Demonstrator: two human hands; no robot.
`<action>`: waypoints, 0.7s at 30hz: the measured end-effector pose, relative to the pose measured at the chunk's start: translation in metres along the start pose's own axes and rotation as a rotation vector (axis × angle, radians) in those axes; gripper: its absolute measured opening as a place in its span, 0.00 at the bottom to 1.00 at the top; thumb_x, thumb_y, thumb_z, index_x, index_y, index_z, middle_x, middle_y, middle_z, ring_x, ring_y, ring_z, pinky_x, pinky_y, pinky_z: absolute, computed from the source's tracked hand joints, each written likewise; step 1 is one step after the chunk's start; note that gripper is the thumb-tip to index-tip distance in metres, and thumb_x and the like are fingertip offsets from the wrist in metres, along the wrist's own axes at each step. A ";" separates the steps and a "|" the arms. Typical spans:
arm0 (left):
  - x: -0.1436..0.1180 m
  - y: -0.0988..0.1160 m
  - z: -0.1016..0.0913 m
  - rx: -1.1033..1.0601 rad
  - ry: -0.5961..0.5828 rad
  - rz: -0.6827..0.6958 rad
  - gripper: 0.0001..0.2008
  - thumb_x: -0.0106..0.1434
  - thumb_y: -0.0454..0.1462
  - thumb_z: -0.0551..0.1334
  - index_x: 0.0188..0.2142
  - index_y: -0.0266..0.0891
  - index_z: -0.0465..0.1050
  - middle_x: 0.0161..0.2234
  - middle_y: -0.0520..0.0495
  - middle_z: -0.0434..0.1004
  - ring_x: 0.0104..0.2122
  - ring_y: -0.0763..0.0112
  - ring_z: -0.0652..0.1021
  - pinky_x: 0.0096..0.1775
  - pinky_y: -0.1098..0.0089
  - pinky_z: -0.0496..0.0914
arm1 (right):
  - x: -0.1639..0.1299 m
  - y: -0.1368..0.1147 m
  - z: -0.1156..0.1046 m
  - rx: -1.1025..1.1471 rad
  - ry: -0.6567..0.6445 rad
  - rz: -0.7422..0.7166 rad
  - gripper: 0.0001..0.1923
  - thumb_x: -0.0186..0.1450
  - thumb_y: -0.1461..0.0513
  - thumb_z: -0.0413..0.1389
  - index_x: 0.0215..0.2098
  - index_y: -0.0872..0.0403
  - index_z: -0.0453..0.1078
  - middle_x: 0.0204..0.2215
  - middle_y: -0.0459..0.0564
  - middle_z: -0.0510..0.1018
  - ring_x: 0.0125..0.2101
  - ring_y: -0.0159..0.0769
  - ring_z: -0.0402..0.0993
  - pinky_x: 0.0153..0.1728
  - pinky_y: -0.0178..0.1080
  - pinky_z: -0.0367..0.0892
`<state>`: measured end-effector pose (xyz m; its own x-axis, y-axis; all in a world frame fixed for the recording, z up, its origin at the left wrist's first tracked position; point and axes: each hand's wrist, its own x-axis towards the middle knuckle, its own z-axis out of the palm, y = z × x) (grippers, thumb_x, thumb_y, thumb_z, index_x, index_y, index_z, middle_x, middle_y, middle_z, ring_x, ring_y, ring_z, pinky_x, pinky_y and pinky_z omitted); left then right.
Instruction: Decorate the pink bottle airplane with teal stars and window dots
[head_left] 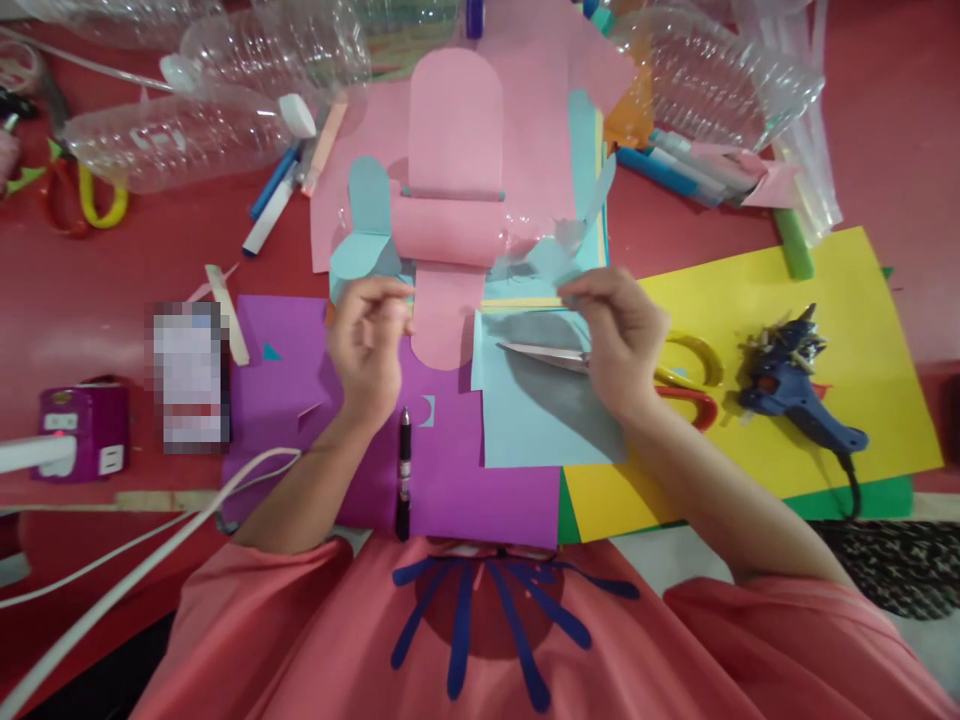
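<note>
My left hand (369,345) pinches the left end of a clear plastic bottle wrapped in pink paper (448,232), next to a light blue paper flap (366,225). At the bottle's right end, my right hand (619,340) grips a light blue paper flap (559,255). Both hands hold this paper-covered piece just above the table. A pink rounded strip (455,120) runs up from the wrap. Scissors (675,375) with red and yellow handles lie under my right hand on a light blue sheet (532,420). A black pen (404,470) rests on the purple sheet (300,400).
A blue glue gun (795,385) lies on the yellow sheet (862,330) at the right. Empty clear bottles (172,135) and markers (271,200) crowd the far side of the red table (112,290). A purple power strip (79,430) and white cables (150,560) sit at the left.
</note>
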<state>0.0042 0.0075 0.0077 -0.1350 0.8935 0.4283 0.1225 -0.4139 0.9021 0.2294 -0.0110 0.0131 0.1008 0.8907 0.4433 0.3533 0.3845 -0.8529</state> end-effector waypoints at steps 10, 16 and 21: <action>0.021 -0.051 -0.022 0.010 0.156 -0.109 0.15 0.63 0.48 0.64 0.48 0.53 0.69 0.50 0.54 0.73 0.56 0.64 0.72 0.57 0.59 0.67 | -0.003 0.043 -0.004 0.069 0.025 0.187 0.22 0.67 0.57 0.51 0.59 0.38 0.62 0.59 0.45 0.69 0.58 0.44 0.68 0.61 0.56 0.61; 0.025 -0.060 -0.030 0.058 0.026 -0.093 0.17 0.67 0.52 0.57 0.52 0.53 0.68 0.55 0.54 0.71 0.62 0.60 0.68 0.63 0.53 0.62 | -0.002 0.037 -0.005 0.175 -0.063 0.251 0.24 0.63 0.54 0.54 0.58 0.34 0.62 0.63 0.40 0.65 0.64 0.45 0.60 0.64 0.56 0.57; 0.031 -0.059 -0.039 0.041 0.070 -0.076 0.20 0.62 0.58 0.61 0.49 0.59 0.69 0.54 0.58 0.71 0.60 0.61 0.70 0.62 0.56 0.66 | 0.003 0.045 -0.008 0.294 -0.048 0.288 0.25 0.61 0.53 0.54 0.58 0.34 0.62 0.63 0.39 0.63 0.64 0.46 0.60 0.61 0.55 0.62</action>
<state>-0.0459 0.0527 -0.0301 -0.2136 0.9071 0.3628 0.1490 -0.3367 0.9297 0.2533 0.0068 -0.0213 0.1111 0.9796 0.1673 0.0355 0.1643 -0.9858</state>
